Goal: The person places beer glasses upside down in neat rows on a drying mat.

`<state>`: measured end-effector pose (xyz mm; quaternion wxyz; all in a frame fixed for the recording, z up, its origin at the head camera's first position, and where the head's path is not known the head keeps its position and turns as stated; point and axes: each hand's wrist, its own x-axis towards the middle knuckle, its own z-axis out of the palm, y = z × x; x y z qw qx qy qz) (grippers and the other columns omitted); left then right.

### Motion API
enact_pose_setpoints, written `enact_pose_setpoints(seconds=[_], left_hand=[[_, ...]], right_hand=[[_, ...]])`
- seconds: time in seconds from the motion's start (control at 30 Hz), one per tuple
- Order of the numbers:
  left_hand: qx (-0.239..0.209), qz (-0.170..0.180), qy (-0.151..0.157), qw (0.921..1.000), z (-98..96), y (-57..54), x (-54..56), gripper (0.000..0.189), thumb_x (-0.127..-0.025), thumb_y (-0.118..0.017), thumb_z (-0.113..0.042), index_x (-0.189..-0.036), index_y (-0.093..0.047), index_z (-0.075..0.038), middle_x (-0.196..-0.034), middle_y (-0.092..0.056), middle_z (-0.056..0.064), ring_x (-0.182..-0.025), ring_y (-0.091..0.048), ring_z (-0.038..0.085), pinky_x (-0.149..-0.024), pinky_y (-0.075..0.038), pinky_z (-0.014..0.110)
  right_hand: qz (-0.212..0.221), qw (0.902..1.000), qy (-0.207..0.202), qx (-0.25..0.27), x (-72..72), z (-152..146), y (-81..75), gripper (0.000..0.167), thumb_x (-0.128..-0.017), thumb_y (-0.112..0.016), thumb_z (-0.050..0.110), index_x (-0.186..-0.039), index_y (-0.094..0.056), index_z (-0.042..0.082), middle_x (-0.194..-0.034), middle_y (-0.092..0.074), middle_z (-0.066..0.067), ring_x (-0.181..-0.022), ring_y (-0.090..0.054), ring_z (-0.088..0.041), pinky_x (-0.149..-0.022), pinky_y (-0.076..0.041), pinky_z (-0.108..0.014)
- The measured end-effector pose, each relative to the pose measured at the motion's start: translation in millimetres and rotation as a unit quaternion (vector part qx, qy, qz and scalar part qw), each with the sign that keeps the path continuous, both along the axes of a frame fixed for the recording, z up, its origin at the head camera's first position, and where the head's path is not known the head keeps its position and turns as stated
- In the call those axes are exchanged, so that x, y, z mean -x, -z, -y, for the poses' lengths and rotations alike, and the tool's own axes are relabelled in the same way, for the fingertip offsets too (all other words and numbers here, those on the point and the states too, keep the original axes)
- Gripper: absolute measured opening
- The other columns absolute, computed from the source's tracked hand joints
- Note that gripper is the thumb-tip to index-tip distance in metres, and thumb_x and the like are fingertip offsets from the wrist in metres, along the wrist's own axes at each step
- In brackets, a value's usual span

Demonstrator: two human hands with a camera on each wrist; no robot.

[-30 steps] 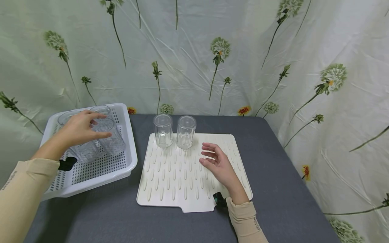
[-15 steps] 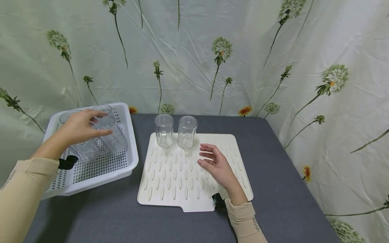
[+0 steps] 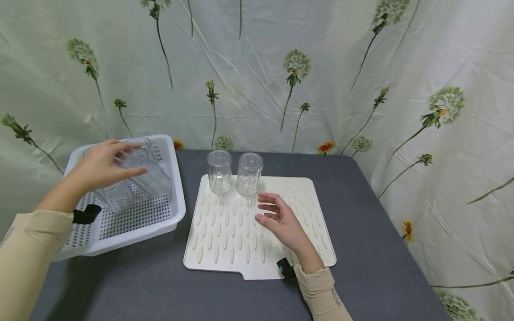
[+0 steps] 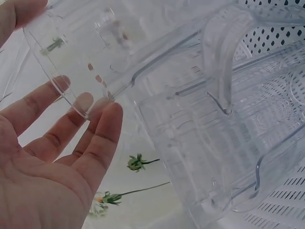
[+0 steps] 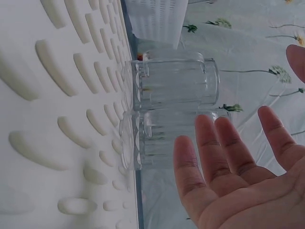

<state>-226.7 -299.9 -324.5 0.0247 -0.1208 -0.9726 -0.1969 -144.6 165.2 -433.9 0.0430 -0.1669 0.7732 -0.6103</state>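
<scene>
My left hand reaches over the left basket in the head view and grips a clear glass mug near its rim. In the left wrist view, thumb and fingers lie on either side of that rim; the mug is tilted. Another clear mug with a handle lies close beside it. My right hand hovers above the white drying mat, fingers loosely bent and holding nothing. Two clear mugs stand upside down at the mat's back left; the right wrist view shows these mugs beyond the fingers.
A white perforated basket stands at the left of the dark grey table, holding several glass mugs partly hidden by my hand. Behind the table hangs a flower-print curtain.
The mug in my left hand has tilted and risen slightly within the basket. My right hand has shifted a little left over the mat. The two mugs on the mat stay put.
</scene>
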Motion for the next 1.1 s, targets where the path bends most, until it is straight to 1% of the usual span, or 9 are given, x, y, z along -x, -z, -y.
enact_pose_setpoints(seconds=[0.17,0.37,0.57,0.73,0.83,0.9,0.93,1.03,1.1], left_hand=[[0.004,-0.009,-0.007,0.9999,1.4,-1.1,-3.1,0.076,-0.093,-0.082,-0.044,-0.151,-0.056,-0.002,-0.136,-0.057,0.031,-0.118,-0.062,0.046,-0.084,-0.056,0.051],[-0.008,-0.005,-0.019,0.9998,4.5,-2.7,-8.0,0.077,-0.095,-0.081,-0.044,-0.153,-0.053,-0.001,-0.138,-0.056,0.032,-0.119,-0.063,0.049,-0.084,-0.058,0.051],[-0.012,-0.005,-0.032,0.9994,11.3,-2.1,-11.9,0.077,-0.096,-0.079,-0.046,-0.154,-0.054,-0.003,-0.138,-0.055,0.031,-0.121,-0.062,0.049,-0.077,-0.053,0.040],[-0.037,-0.010,-0.046,0.9982,14.8,0.6,-14.7,0.073,-0.096,-0.078,-0.048,-0.152,-0.056,-0.007,-0.138,-0.056,0.029,-0.124,-0.060,0.049,-0.084,-0.051,0.051],[-0.063,-0.002,-0.053,0.9966,18.0,2.2,-17.3,0.074,-0.097,-0.078,-0.049,-0.153,-0.053,-0.008,-0.142,-0.054,0.030,-0.128,-0.057,0.051,-0.092,-0.050,0.062],[-0.079,0.005,-0.057,0.9953,20.0,2.9,-19.0,0.075,-0.097,-0.077,-0.050,-0.154,-0.052,-0.008,-0.144,-0.054,0.031,-0.130,-0.055,0.052,-0.093,-0.049,0.065],[-0.086,0.008,-0.059,0.9946,21.1,3.3,-19.8,0.076,-0.098,-0.077,-0.050,-0.155,-0.051,-0.008,-0.144,-0.054,0.032,-0.130,-0.054,0.052,-0.093,-0.050,0.064],[-0.102,0.012,-0.066,0.9926,22.7,4.1,-22.3,0.076,-0.098,-0.076,-0.051,-0.156,-0.050,-0.009,-0.144,-0.057,0.030,-0.131,-0.055,0.051,-0.086,-0.052,0.047],[-0.109,0.012,-0.070,0.9915,23.4,4.7,-24.0,0.076,-0.097,-0.077,-0.051,-0.156,-0.050,-0.010,-0.144,-0.058,0.028,-0.130,-0.056,0.050,-0.082,-0.049,0.034]], right_hand=[[0.002,1.0000,-0.008,0.001,0.2,2.2,0.7,0.058,-0.102,-0.074,0.015,-0.154,-0.049,0.009,-0.160,-0.048,-0.024,-0.145,-0.054,-0.038,-0.120,-0.044,-0.064],[-0.002,0.9999,-0.016,-0.002,0.0,4.4,0.9,0.058,-0.102,-0.074,0.015,-0.154,-0.049,0.009,-0.160,-0.049,-0.023,-0.145,-0.055,-0.037,-0.119,-0.045,-0.062],[-0.006,0.9997,-0.021,-0.011,2.4,7.8,1.2,0.057,-0.102,-0.074,0.015,-0.153,-0.050,0.008,-0.159,-0.050,-0.021,-0.143,-0.056,-0.035,-0.119,-0.047,-0.060],[-0.005,0.9997,-0.022,-0.012,3.4,10.0,0.2,0.057,-0.102,-0.074,0.015,-0.153,-0.050,0.009,-0.158,-0.052,-0.018,-0.143,-0.056,-0.034,-0.119,-0.047,-0.059],[-0.005,0.9996,-0.025,-0.012,3.5,12.1,-0.3,0.057,-0.102,-0.075,0.016,-0.153,-0.051,0.010,-0.157,-0.054,-0.013,-0.143,-0.056,-0.033,-0.119,-0.047,-0.059],[-0.007,0.9995,-0.025,-0.016,3.8,13.5,-0.7,0.057,-0.102,-0.075,0.017,-0.153,-0.051,0.010,-0.156,-0.055,-0.010,-0.143,-0.056,-0.033,-0.119,-0.047,-0.058],[-0.008,0.9995,-0.025,-0.017,4.0,14.2,-1.0,0.057,-0.102,-0.075,0.017,-0.153,-0.051,0.009,-0.156,-0.055,-0.009,-0.143,-0.057,-0.032,-0.119,-0.048,-0.058],[-0.011,0.9993,-0.029,-0.019,4.9,16.1,-1.9,0.058,-0.102,-0.075,0.016,-0.153,-0.050,0.006,-0.156,-0.056,-0.009,-0.142,-0.057,-0.033,-0.118,-0.048,-0.058],[-0.011,0.9992,-0.033,-0.019,5.4,17.5,-3.1,0.058,-0.102,-0.074,0.016,-0.153,-0.050,0.005,-0.155,-0.056,-0.009,-0.142,-0.057,-0.032,-0.118,-0.048,-0.057]])
